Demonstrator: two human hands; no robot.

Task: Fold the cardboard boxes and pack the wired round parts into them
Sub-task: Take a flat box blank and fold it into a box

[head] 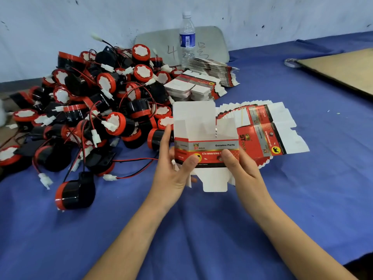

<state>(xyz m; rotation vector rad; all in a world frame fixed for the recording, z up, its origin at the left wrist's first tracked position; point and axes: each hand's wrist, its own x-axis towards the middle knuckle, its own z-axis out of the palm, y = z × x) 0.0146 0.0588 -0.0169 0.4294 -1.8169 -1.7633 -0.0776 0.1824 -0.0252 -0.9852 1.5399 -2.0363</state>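
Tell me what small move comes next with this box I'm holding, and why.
Probably fold the bottom flaps inward to close the base. The left hand and right hand hold the box opened into a sleeve, but its lower flaps hang loose, so a wired round part would drop through.

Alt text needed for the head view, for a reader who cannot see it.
Two hands hold a half-folded red and white cardboard box over a blue tablecloth, the left hand at its left edge, the right hand at its right, flaps open top and bottom. A pile of wired round parts lies to the left; flat boxes fan out behind.
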